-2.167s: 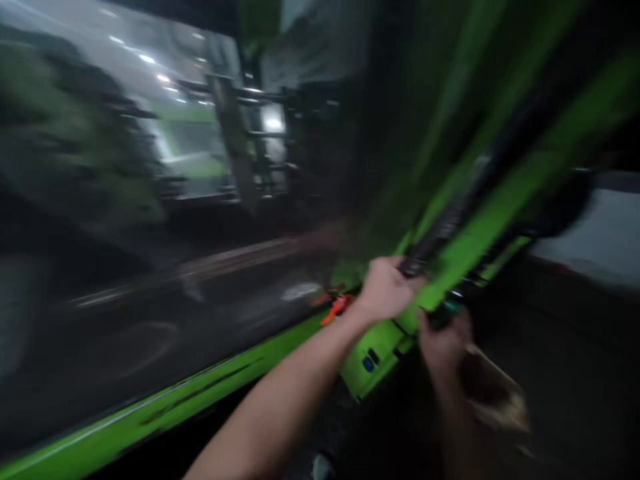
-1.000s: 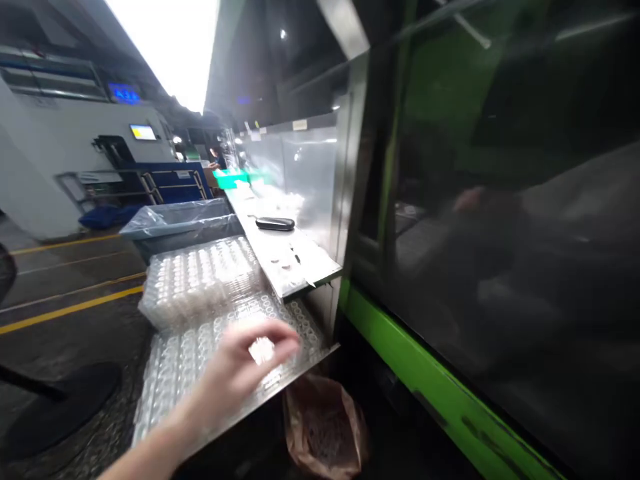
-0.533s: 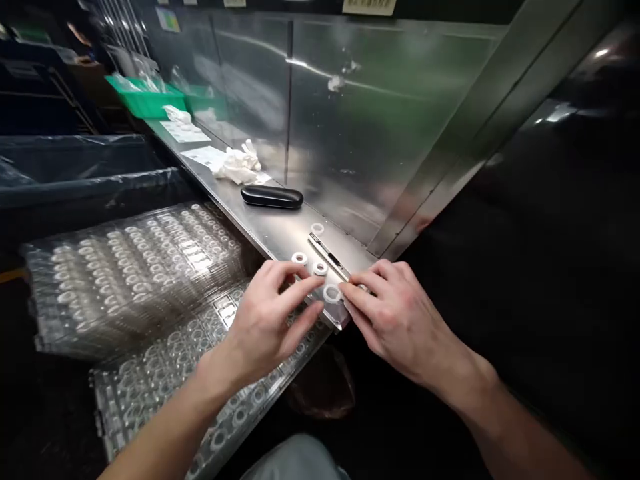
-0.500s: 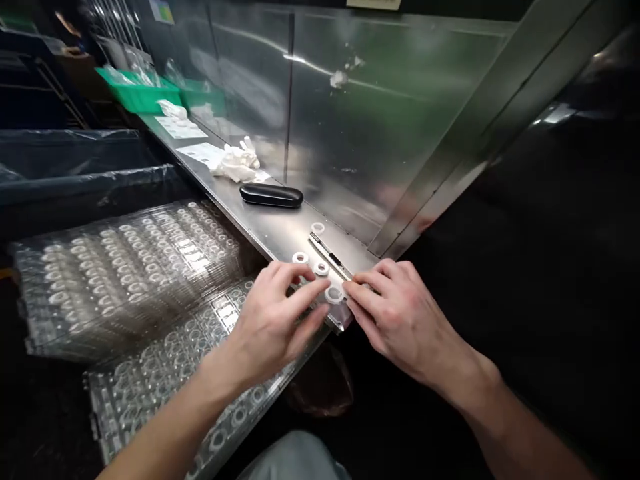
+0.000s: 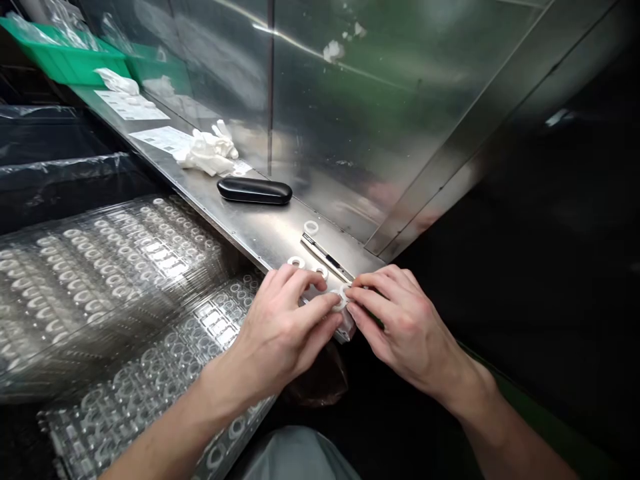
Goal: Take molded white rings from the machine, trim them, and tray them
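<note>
Between my two hands is a white ring (image 5: 341, 300) near the front end of the metal ledge. My left hand (image 5: 293, 320) pinches its left side with thumb and forefinger. The fingertips of my right hand (image 5: 395, 313) close on its right side. Two more white rings lie just beyond my left fingers, one (image 5: 296, 262) to the left and one (image 5: 321, 272) partly hidden by a finger. A slim white and black pen-like tool (image 5: 326, 257) lies beyond the hands, with a thin white ring (image 5: 311, 228) past its far end.
On the metal ledge (image 5: 235, 217) are a black oblong case (image 5: 255, 191), crumpled white gloves (image 5: 207, 152), printed sheets (image 5: 133, 107) and a green bin (image 5: 75, 60). Stacked clear trays of rings (image 5: 100, 267) stand below at left. A metal panel (image 5: 360, 120) rises behind.
The view has shifted, bringing the ledge and trays closer. My left thumb and forefinger have closed on the ring, which now sits between both hands' fingertips.
</note>
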The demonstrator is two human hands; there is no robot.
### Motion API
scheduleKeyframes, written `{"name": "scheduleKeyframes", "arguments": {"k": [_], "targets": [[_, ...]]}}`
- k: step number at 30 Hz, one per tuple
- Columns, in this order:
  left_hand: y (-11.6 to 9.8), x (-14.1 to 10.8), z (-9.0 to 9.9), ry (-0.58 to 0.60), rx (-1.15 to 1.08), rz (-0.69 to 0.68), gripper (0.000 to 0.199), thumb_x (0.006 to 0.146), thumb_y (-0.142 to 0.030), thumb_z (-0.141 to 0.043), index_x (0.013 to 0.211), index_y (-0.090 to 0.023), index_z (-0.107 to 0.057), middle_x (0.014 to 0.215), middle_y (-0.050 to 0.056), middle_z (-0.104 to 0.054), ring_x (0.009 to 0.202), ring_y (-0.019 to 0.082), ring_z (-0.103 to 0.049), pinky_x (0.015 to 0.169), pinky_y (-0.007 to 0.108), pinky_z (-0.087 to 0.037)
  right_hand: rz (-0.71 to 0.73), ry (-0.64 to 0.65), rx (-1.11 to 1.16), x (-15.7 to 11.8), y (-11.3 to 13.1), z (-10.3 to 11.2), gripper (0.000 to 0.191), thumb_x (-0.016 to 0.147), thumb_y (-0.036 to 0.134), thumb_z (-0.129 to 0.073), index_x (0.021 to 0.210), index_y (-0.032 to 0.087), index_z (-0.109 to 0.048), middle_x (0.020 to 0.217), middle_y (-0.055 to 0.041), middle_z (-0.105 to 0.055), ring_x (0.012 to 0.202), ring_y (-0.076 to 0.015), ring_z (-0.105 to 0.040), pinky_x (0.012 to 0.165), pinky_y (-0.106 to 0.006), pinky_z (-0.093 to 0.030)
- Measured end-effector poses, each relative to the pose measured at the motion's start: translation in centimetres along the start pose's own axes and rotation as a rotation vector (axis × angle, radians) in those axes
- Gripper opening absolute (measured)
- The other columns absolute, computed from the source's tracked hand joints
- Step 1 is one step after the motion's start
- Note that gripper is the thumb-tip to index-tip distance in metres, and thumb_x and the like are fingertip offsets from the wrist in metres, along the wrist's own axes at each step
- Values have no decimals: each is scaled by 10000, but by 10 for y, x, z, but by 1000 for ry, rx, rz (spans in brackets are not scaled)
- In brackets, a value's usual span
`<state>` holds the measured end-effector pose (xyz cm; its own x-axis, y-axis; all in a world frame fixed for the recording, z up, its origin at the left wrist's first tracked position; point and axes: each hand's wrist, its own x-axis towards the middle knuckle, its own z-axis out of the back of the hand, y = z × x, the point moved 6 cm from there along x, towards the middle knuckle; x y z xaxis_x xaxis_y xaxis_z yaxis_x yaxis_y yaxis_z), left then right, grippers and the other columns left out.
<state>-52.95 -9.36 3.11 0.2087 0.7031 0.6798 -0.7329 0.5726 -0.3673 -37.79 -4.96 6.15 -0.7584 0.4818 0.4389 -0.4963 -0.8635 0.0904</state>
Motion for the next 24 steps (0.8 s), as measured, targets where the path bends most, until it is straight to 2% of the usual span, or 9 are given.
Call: {"name": "scheduleKeyframes", "arguments": {"k": [2,4,7,9,11,15,19,22,24], "targets": [[9,1,11,-67,-17,10,202,970,-202,-683,1163,-143,-695,1100,109,-626,1007,252,-542,848,427,-492,-17,-64,53,4,-4,8,139,996,142,-608,1073,138,-723,1068,-72,-705,969,-213,-610,857,-387,-498],[25,3,20,-84,21,75,257,976,-255,-690,1197,-125,-685,1087,109,-629,1016,256,-554,833,415,-493,-82,-81,103,15,-13,14,138,991,163,-615,1061,147,-733,1053,-66,-718,948,-203,-646,822,-347,-520],[51,11,25,23,134,183,382,964,-374,-708,1254,-128,-673,1080,103,-611,1010,279,-555,837,447,-479,-208,120,67,41,-30,4,126,958,199,-651,897,181,-760,861,-40,-727,736,-180,-668,629,-301,-483],[62,15,25,101,135,214,345,948,-411,-728,1205,-181,-710,1051,74,-612,976,271,-560,835,449,-461,-230,263,40,58,-38,-5,178,921,221,-691,752,192,-735,665,-26,-667,551,-165,-605,515,-294,-402],[68,17,23,129,91,229,255,945,-408,-740,1115,-219,-746,1013,48,-625,942,248,-572,822,426,-449,-237,341,47,70,-42,-12,223,891,217,-718,670,197,-697,553,-13,-597,459,-154,-547,470,-292,-350],[65,11,25,52,67,159,242,950,-371,-749,1113,-193,-744,1044,55,-691,955,238,-605,823,399,-459,-354,452,49,75,-52,-20,216,841,187,-741,640,198,-663,543,-3,-588,458,-152,-546,466,-285,-329],[56,0,30,-94,29,32,266,954,-293,-753,1156,-123,-717,1054,75,-747,969,225,-659,847,389,-504,-399,449,78,75,-60,-21,185,826,211,-738,663,203,-651,614,8,-633,516,-145,-579,456,-268,-328],[51,-6,34,-196,-94,8,254,916,-197,-784,1146,-106,-724,1042,87,-755,936,196,-693,832,346,-557,-369,430,81,73,-61,-11,179,881,252,-683,714,199,-647,631,8,-630,521,-134,-569,450,-260,-318],[46,-11,37,-266,-234,41,275,874,-137,-807,1136,-102,-733,1028,93,-749,918,184,-699,812,309,-584,-371,395,72,64,-58,3,178,915,306,-654,770,202,-645,627,13,-617,490,-121,-523,440,-262,-301]]}}
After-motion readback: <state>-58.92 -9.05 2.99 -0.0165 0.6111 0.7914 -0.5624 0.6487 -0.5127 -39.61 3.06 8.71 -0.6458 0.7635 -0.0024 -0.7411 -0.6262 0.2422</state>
